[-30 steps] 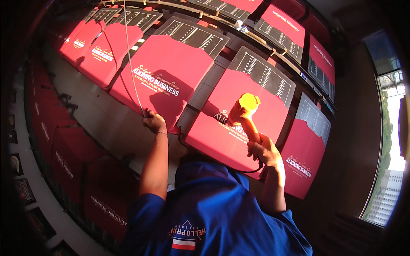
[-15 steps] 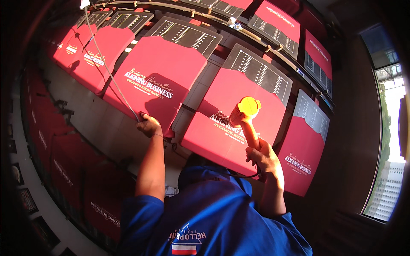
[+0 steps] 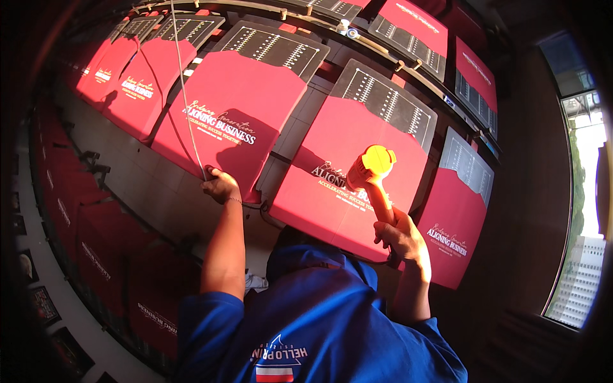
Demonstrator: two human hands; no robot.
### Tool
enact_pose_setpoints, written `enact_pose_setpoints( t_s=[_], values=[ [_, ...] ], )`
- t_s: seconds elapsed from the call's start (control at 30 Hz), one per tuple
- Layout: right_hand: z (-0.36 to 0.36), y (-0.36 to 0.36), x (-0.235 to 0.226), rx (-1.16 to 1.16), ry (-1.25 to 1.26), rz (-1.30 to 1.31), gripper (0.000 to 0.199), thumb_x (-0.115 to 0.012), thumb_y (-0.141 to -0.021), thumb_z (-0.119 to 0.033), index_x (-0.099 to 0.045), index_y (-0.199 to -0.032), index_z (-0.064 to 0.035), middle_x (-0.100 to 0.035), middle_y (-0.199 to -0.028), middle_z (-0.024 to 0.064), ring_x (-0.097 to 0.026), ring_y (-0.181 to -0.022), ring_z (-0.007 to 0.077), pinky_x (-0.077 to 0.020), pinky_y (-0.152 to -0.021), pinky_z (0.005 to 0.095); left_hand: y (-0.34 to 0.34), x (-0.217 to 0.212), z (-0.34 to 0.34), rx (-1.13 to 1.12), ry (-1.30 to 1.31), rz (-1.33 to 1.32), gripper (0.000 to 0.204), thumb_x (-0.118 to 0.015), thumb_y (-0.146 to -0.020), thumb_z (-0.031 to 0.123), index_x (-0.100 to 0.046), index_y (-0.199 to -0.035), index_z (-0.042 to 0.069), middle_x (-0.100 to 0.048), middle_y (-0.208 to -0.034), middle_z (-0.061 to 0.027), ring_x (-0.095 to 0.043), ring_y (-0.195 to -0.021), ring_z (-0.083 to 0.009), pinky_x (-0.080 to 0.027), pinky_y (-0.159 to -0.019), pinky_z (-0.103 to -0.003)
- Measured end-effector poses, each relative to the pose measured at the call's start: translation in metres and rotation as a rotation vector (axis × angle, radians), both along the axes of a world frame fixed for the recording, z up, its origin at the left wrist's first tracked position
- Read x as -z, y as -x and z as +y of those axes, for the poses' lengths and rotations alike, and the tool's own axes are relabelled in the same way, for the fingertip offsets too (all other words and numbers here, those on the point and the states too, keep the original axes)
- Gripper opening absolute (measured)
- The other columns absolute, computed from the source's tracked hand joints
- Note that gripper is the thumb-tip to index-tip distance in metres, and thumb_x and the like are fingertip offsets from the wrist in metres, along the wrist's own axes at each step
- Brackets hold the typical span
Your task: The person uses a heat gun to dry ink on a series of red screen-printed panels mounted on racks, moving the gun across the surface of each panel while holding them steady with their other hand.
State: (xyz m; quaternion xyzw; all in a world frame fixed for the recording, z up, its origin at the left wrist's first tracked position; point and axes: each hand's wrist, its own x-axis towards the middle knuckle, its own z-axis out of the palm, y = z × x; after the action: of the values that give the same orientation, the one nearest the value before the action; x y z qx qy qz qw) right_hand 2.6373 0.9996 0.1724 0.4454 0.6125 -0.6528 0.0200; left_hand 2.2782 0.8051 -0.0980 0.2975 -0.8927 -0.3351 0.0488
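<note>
Raised over a red printed T-shirt (image 3: pixel 357 223) is a yellow-orange hair dryer (image 3: pixel 373 167), its handle gripped in my right hand (image 3: pixel 403 237). The shirt is pulled over a black platen (image 3: pixel 393 105) with white scale marks, and the dryer's body covers part of the white print. My left hand (image 3: pixel 222 186) is closed around a thin cord (image 3: pixel 185 96), which stretches up to the top edge of the view. It sits at the lower edge of the neighbouring red T-shirt (image 3: pixel 223 96), also on a marked black platen.
Several more red shirts on platens line the row, including one at the right (image 3: pixel 453 223). A long rail (image 3: pixel 370 45) runs behind them. Darker red shirts (image 3: pixel 96 236) hang along the lower left. A window (image 3: pixel 581 210) stands at the right.
The cord has swung to the right at its upper end and now stands steeper. The hair dryer and my right hand have shifted slightly right; both grips are unchanged.
</note>
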Motion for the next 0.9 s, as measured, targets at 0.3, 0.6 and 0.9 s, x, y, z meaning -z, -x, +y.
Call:
enact_pose_setpoints(
  t_s=[0.3,0.6,0.9],
  values=[
    [0.003,-0.009,-0.001,0.038,0.031,-0.017,0.029,-0.067,-0.084,-0.021,-0.059,-0.100,0.0012,-0.062,-0.076,0.0050,-0.062,-0.068,0.0132,-0.0488,-0.061,0.0283,-0.003,-0.007,0.001,0.016,-0.021,-0.002,0.071,-0.047,-0.094,0.057,-0.047,-0.120,-0.010,-0.056,-0.118,-0.0297,-0.061,-0.103,-0.0446,-0.052,-0.087,-0.051],
    [-0.006,-0.015,0.008,0.111,-0.052,0.001,0.032,-0.069,-0.083,-0.023,-0.058,-0.100,0.0021,-0.062,-0.072,0.0047,-0.057,-0.055,0.0104,-0.0465,-0.050,0.0241,-0.002,-0.010,0.002,0.024,-0.029,-0.018,0.071,-0.047,-0.094,0.056,-0.047,-0.119,-0.011,-0.057,-0.116,-0.0308,-0.062,-0.104,-0.0445,-0.052,-0.086,-0.050],
    [-0.002,-0.022,-0.005,0.113,0.016,-0.005,0.030,-0.068,-0.081,-0.021,-0.058,-0.099,0.0016,-0.062,-0.069,0.0062,-0.052,-0.047,0.0092,-0.0431,-0.044,0.0235,-0.003,-0.006,0.000,0.033,-0.021,0.004,0.071,-0.047,-0.095,0.054,-0.046,-0.120,-0.013,-0.057,-0.115,-0.0325,-0.062,-0.103,-0.0446,-0.053,-0.086,-0.050]
  ],
)
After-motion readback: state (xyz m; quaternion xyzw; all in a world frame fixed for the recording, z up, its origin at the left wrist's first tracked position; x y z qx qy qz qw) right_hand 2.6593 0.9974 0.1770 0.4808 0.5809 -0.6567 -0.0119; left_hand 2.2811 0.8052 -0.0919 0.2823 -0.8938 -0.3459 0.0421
